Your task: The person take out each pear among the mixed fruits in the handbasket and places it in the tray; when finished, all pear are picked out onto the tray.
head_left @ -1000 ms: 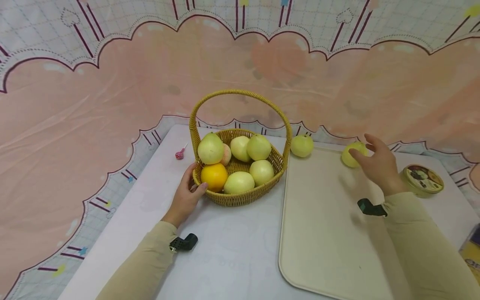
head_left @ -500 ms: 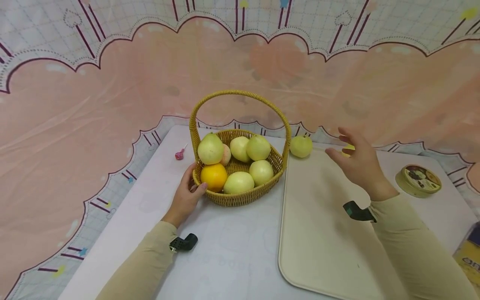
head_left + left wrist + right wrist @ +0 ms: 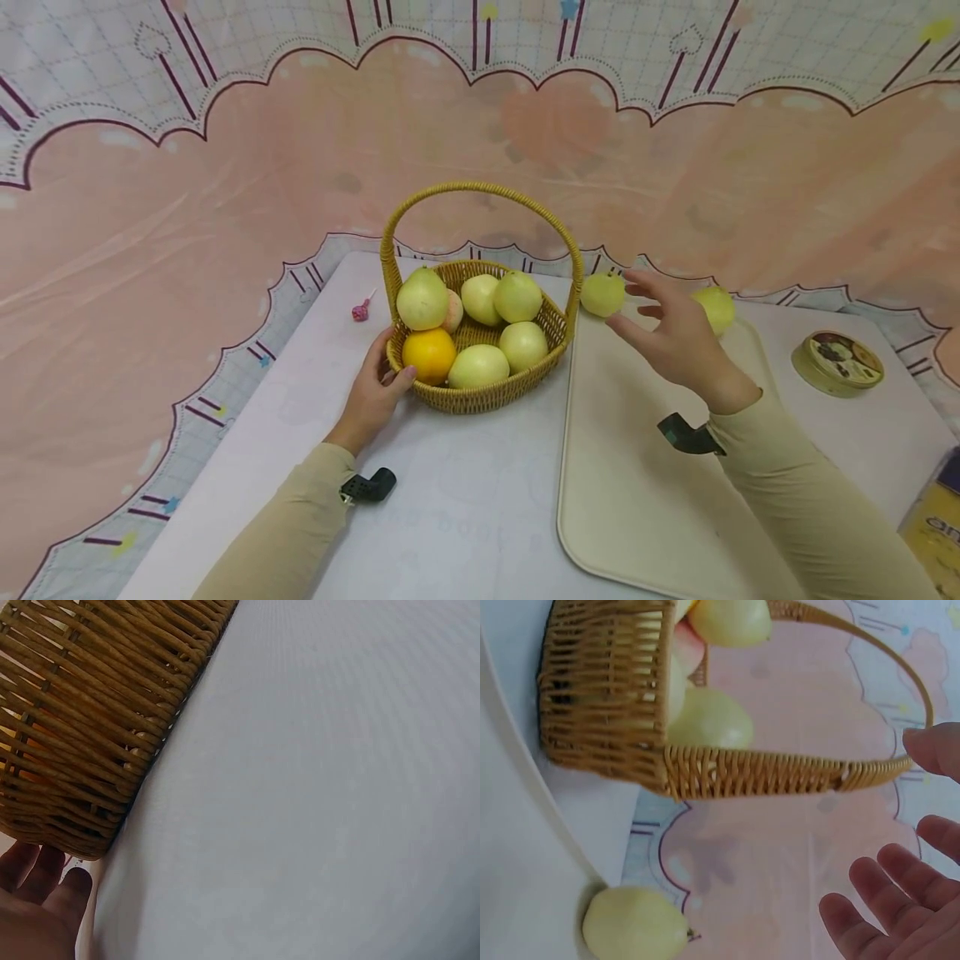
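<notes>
My left hand (image 3: 371,400) grips the left end of a wicker basket (image 3: 467,402), thumb over the rim and fingers against the outside. Inside lie an orange (image 3: 428,356), a pale green pear (image 3: 422,298), a partly hidden peach-coloured fruit (image 3: 453,311) and several round pale green fruits (image 3: 477,367). Thumb and fingers spread, my right hand (image 3: 675,346) holds nothing. Its fingertips are close to a stemmed yellow-green fruit (image 3: 602,294) by the tray's far left corner. In the right wrist view, that fruit (image 3: 634,924) appears below the basket (image 3: 742,772). Another yellow-green fruit (image 3: 716,310) shows partly behind the hand.
A cream tray (image 3: 630,492) lies under the right forearm. To its right stands a round tin (image 3: 838,363) with a pictured lid. A wrapped lollipop (image 3: 361,312) lies left of the basket. A yellow package (image 3: 933,533) shows at the right edge.
My right hand has moved left, from the far right fruit across the tray to the fruit beside the basket, with fingers still spread. My left hand and the basket have stayed put.
</notes>
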Demonstrator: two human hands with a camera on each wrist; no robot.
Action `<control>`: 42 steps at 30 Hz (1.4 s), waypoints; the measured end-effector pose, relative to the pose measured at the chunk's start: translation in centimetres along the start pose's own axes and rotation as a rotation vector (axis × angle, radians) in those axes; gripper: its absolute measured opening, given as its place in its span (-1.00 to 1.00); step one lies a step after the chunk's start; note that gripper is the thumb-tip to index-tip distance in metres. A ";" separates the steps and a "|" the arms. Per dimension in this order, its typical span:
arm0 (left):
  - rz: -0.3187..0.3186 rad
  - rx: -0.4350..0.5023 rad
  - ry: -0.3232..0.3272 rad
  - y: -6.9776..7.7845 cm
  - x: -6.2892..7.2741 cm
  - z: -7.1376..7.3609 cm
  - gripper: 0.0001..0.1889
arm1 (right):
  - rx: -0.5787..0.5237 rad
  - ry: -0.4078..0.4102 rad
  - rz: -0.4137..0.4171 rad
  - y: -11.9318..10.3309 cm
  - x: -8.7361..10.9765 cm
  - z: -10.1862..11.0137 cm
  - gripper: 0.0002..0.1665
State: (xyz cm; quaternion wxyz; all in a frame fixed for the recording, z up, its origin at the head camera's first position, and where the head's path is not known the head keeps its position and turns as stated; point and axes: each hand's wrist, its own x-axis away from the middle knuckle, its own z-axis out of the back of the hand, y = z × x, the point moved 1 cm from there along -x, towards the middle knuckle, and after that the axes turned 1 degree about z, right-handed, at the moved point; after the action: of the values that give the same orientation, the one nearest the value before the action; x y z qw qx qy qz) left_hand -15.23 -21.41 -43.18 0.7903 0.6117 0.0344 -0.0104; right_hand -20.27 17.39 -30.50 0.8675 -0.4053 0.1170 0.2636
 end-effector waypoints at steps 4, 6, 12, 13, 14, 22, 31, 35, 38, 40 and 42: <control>-0.004 0.007 -0.001 0.0 0.0 0.0 -0.22 | -0.003 -0.024 0.086 -0.3 -0.1 -1.3 -0.25; -0.003 0.011 -0.004 0.0 0.0 0.0 -0.22 | -0.013 -0.044 0.132 -0.6 -0.1 -2.0 -0.24; -0.005 0.024 -0.010 -0.2 -0.1 -0.1 -0.22 | -0.084 -0.072 0.241 -1.6 -0.6 -4.6 -0.25; -0.006 0.026 -0.009 -0.2 -0.1 -0.1 -0.22 | -0.105 -0.078 0.249 -1.8 -0.8 -5.0 -0.25; -0.005 0.025 -0.009 -0.3 -0.1 -0.1 -0.22 | -0.120 -0.087 0.249 -2.0 -0.9 -5.5 -0.26; 0.009 0.011 -0.008 -0.4 0.2 -0.3 -0.22 | -0.193 -0.194 0.122 -2.8 -2.1 -9.0 -0.25; -0.002 0.017 -0.002 -0.1 0.3 -0.3 -0.23 | -0.171 -0.247 0.036 -3.7 -3.1 -11.8 -0.22; -0.003 0.017 -0.004 0.0 0.2 -0.2 -0.22 | -0.193 -0.250 0.003 -3.8 -3.6 -12.8 -0.22; 0.003 0.015 -0.002 0.0 0.1 -0.2 -0.22 | -0.205 -0.268 -0.023 -3.9 -4.0 -13.8 -0.24; 0.007 0.012 0.000 0.0 0.1 -0.1 -0.22 | -0.220 -0.266 -0.045 -4.0 -4.3 -14.4 -0.25; 0.008 0.012 0.001 0.0 0.1 -0.1 -0.22 | -0.240 -0.254 -0.071 -4.1 -4.7 -15.0 -0.26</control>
State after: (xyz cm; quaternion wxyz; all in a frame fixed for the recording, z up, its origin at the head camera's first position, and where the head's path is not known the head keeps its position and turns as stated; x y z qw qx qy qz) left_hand -15.16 -21.29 -43.23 0.7866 0.6166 0.0324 -0.0072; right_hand -21.76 2.06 -35.55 0.8294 -0.4732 -0.0403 0.2940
